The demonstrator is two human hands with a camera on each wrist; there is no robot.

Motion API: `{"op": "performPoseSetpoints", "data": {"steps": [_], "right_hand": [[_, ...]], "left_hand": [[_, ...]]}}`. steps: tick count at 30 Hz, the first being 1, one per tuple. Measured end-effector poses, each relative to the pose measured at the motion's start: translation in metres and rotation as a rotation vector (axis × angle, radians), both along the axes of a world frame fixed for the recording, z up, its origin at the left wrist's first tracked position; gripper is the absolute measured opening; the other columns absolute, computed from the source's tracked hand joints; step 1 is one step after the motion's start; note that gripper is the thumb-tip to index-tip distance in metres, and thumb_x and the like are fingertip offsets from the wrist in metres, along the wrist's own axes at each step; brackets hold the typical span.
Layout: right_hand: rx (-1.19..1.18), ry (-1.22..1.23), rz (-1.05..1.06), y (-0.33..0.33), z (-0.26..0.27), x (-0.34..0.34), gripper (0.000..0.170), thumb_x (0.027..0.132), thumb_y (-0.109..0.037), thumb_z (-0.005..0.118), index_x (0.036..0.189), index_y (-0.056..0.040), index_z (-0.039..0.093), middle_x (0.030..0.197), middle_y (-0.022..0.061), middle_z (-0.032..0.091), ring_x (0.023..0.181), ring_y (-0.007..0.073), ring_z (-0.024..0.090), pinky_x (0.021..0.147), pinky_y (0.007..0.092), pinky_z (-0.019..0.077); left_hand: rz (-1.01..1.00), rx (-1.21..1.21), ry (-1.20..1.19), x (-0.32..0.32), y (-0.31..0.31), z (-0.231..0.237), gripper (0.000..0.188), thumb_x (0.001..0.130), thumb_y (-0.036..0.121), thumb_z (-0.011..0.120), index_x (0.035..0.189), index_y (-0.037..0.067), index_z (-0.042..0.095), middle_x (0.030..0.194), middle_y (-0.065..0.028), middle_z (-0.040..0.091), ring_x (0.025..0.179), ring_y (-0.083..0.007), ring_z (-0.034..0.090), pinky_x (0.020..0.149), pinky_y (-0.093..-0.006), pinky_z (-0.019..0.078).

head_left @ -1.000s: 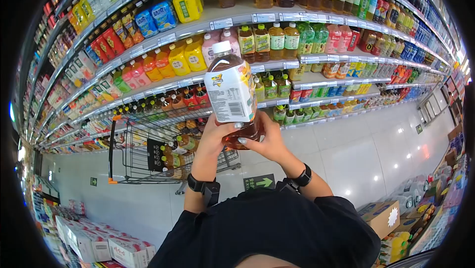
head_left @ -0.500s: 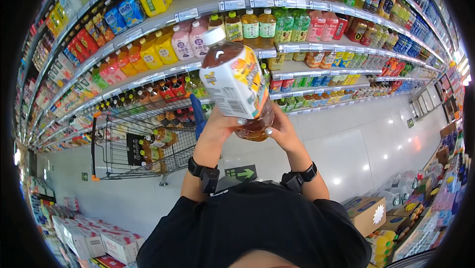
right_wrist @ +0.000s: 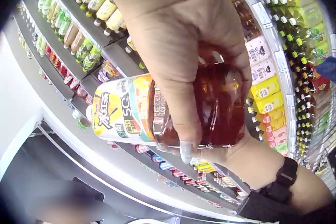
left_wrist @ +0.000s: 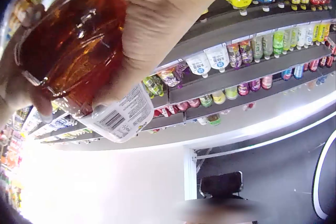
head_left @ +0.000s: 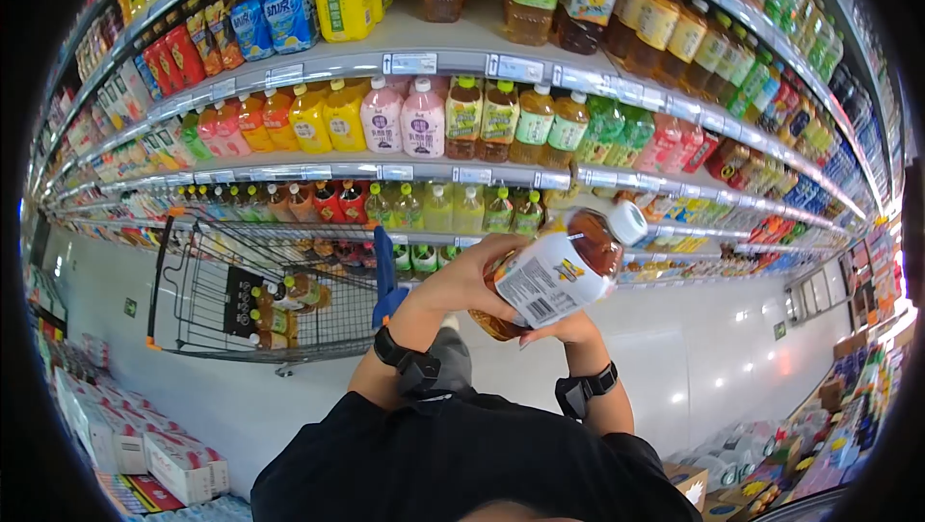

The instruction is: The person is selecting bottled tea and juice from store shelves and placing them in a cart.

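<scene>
A large bottle of iced tea [head_left: 568, 271] with a white cap and a white-and-yellow label is held tilted in front of the chest, its cap toward the upper right. My left hand [head_left: 467, 281] grips its lower part from the left. Around its lower right side, my right hand [head_left: 575, 327] holds it too, partly hidden behind the label. In the left wrist view the amber base of the bottle [left_wrist: 73, 45] lies between both hands. The right wrist view shows the bottle's yellow-and-white front label [right_wrist: 123, 111] beyond the right thumb.
To the left stands a wire shopping cart [head_left: 217, 233] with several bottles [head_left: 299, 291] inside and a blue part [head_left: 387, 276] at its near end. Drink shelves [head_left: 356, 67] curve across the front. White cartons [head_left: 178, 464] are stacked at lower left, and more goods line the lower right.
The bottle has gone from upright, then leaning left, to tilted right and lower, with its barcode panel turned toward the head camera. Both hands have kept hold. The head view has shifted.
</scene>
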State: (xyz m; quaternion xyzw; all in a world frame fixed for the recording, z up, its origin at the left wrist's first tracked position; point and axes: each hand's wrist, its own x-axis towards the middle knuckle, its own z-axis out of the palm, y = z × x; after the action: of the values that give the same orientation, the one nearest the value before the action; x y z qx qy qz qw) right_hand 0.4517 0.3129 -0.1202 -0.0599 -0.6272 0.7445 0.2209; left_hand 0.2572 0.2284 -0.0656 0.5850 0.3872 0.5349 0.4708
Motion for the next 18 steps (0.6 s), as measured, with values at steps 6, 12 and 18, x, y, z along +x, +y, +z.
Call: {"op": "performPoseSetpoints", "data": {"steps": [6, 12, 18], "right_hand": [[1.099, -0.022, -0.116, 0.056, 0.042, -0.084, 0.096, 0.064, -0.035, 0.086, 0.14, -0.0069, 0.034, 0.134, 0.0116, 0.047, 0.124, 0.0295, 0.045, 0.104, 0.0463, 0.0373], [0.844, 0.1, -0.234, 0.105, 0.088, -0.185, 0.062, 0.07, -0.002, 0.069, 0.127, -0.0046, 0.046, 0.124, 0.0131, 0.053, 0.117, 0.0287, 0.05, 0.1, 0.035, 0.0396], [0.889, 0.271, -0.572, 0.158, 0.077, -0.213, 0.062, 0.069, -0.002, 0.072, 0.125, -0.0048, 0.046, 0.123, 0.0149, 0.052, 0.117, 0.0294, 0.05, 0.099, 0.0353, 0.0408]], "left_hand": [[0.106, 0.429, 0.564, -0.099, 0.047, 0.033, 0.092, 0.039, 0.032, 0.087, 0.124, 0.01, 0.057, 0.149, -0.0181, 0.025, 0.135, -0.0356, 0.026, 0.11, -0.0442, 0.0195], [0.342, 0.453, 0.628, -0.179, 0.075, 0.066, 0.1, 0.039, 0.036, 0.087, 0.13, 0.013, 0.053, 0.149, -0.0169, 0.025, 0.138, -0.0353, 0.02, 0.111, -0.0453, 0.0182], [0.534, 0.486, 0.42, -0.192, 0.119, 0.059, 0.097, 0.037, 0.013, 0.085, 0.128, 0.01, 0.053, 0.141, -0.011, 0.04, 0.131, -0.031, 0.036, 0.108, -0.0434, 0.0266]]}}
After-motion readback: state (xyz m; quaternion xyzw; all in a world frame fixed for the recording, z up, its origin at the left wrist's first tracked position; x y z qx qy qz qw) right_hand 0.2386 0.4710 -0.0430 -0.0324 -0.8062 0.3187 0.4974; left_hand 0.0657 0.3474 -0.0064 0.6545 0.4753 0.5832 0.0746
